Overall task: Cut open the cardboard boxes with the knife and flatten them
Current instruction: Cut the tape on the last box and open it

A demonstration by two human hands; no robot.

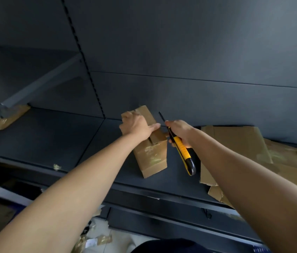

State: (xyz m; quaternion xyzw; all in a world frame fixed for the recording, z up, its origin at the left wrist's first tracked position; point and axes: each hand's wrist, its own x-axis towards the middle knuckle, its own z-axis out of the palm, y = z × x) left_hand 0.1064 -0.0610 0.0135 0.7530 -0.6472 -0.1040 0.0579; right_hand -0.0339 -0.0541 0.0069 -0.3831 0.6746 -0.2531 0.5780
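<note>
On the dark shelf (52,139) a taped cardboard box (153,157) is stood upright, its top gripped by the curled left hand (136,126). Just beside it a yellow-and-black knife (183,152) is clasped in the right hand (180,131), blade raised. Flattened cardboard (238,143) is laid further right.

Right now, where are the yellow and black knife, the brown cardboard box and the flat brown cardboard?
yellow and black knife (182,151): head view, yellow handle.
brown cardboard box (153,158): head view, taped side.
flat brown cardboard (238,141): head view, top sheet.
</note>
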